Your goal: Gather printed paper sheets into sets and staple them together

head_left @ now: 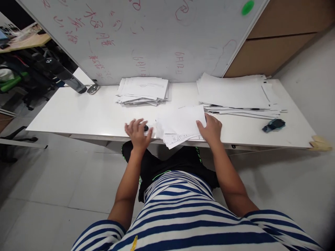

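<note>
1. Striped shirt [183, 216] in blue and white fills the near edge of the view, with dark shorts [167, 167] just past it and grey floor tiles on both sides.
2. Left hand [137, 131] lies at the front edge of the white table [78, 115], fingers spread and curved down over a small black object [146, 128]; whether they grip it or only cover it cannot be told.
3. Right hand [211, 128] rests flat with its fingers on the right edge of a loose sheaf of papers [180, 125]; it presses down on the sheets without pinching them. The sheaf sits between the two hands and overhangs the table's front edge.
4. Farther right, near the front edge, lies a small blue-black device [273, 124], well apart from the hands.
5. Two more paper stacks sit toward the back: a smaller middle stack [142, 90] and a wide right stack [235, 93].
6. Behind the table leans a whiteboard [146, 35] with red writing and a green magnet [247, 7].
</note>
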### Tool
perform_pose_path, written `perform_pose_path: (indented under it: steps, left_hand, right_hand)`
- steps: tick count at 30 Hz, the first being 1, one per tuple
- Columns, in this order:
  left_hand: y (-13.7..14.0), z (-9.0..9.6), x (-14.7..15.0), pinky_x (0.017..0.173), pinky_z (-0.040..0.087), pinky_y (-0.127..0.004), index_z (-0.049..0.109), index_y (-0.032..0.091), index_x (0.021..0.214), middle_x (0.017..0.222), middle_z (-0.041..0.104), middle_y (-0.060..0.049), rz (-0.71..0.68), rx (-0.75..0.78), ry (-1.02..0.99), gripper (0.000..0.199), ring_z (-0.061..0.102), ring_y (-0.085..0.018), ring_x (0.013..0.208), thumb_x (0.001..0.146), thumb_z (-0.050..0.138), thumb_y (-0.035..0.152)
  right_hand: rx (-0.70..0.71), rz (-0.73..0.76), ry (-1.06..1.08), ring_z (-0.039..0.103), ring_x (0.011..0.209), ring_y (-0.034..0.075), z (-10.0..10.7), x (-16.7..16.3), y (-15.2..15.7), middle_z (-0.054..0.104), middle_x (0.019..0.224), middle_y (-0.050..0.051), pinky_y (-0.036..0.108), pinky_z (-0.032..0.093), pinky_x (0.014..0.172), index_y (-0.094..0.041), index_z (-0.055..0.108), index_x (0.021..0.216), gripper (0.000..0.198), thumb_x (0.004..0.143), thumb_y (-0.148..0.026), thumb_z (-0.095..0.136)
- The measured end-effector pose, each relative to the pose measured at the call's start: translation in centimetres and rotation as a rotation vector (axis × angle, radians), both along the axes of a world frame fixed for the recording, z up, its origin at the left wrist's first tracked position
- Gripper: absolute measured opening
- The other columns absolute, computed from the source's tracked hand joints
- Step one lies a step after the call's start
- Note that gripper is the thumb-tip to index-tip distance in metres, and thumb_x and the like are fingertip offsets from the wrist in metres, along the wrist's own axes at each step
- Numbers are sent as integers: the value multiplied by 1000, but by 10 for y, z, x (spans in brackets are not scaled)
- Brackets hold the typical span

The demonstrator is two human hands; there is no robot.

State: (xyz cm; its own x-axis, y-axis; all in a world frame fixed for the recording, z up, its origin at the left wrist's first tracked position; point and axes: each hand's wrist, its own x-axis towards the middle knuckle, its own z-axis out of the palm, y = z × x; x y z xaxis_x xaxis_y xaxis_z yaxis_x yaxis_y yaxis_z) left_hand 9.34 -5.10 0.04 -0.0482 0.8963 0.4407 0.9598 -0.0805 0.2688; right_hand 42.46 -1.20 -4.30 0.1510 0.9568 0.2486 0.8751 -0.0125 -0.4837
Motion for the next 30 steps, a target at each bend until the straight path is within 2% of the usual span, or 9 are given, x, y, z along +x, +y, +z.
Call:
perform_pose_path:
  steps: [3, 5, 7, 10, 16, 21, 26, 28, 30]
  left_hand:
    - [-21, 5, 45, 127, 10, -54, 59, 31, 137, 153, 52, -9, -408, -177, 131, 58, 33, -33, 151, 89, 58, 64]
    - [-28, -1, 70, 127, 9, -58, 47, 30, 150, 164, 38, -11, -518, -242, 203, 76, 24, -36, 155, 86, 60, 68]
    - [-27, -9, 86, 126, 12, -62, 38, 26, 156, 167, 31, -14, -507, -278, 245, 85, 22, -38, 156, 85, 62, 66]
    - [-19, -17, 89, 124, 17, -64, 40, 24, 156, 164, 36, -15, -482, -323, 274, 77, 30, -37, 153, 88, 63, 55]
    - [-4, -6, 65, 126, 13, -64, 51, 31, 146, 161, 43, -9, -590, -373, 311, 61, 36, -33, 151, 87, 66, 32]
    - [-4, -4, 71, 126, 9, -66, 55, 23, 141, 158, 46, -16, -560, -356, 324, 62, 30, -38, 153, 85, 69, 45]
    - [-18, -14, 99, 126, 11, -66, 44, 20, 152, 162, 38, -18, -591, -261, 308, 71, 23, -39, 156, 89, 62, 48]
    - [-22, -16, 113, 127, 14, -64, 41, 22, 154, 164, 36, -17, -631, -248, 304, 69, 24, -36, 156, 92, 59, 44]
    - [-24, -18, 126, 126, 16, -63, 40, 22, 155, 164, 36, -17, -629, -242, 304, 67, 25, -35, 156, 92, 58, 38]
  right_hand:
    - [-17, 28, -8, 49, 135, 37, -1, -1, 1, 61, 140, 20, 59, 31, 113, -17, 50, 143, 59, 94, -49, 48]
    - [-33, 35, -18, 47, 138, 36, -2, -1, 2, 60, 142, 19, 59, 28, 116, -17, 50, 144, 59, 94, -49, 48]
    - [-21, 39, -6, 48, 138, 35, -2, -1, 1, 62, 141, 17, 58, 27, 117, -17, 51, 144, 58, 94, -47, 48]
    - [27, 49, 46, 58, 127, 33, 2, 0, -8, 68, 132, 17, 55, 33, 115, -15, 54, 141, 55, 95, -44, 46]
    - [49, 48, 132, 69, 109, 31, 9, 0, -50, 77, 111, 15, 52, 46, 105, -15, 58, 137, 52, 97, -46, 44]
    - [45, 64, 101, 66, 115, 32, 8, 3, -67, 74, 120, 14, 54, 45, 107, -18, 56, 139, 52, 97, -46, 45]
    - [124, 134, 14, 50, 136, 33, 32, -11, -24, 58, 145, 17, 51, 38, 114, -15, 54, 141, 51, 100, -41, 39]
    - [104, 296, -34, 47, 138, 31, 44, -26, 12, 56, 147, 16, 47, 35, 116, -16, 53, 142, 50, 102, -38, 33]
    - [1, 445, -110, 49, 133, 33, 50, -42, 49, 58, 143, 18, 49, 37, 111, -14, 57, 138, 50, 103, -41, 33]
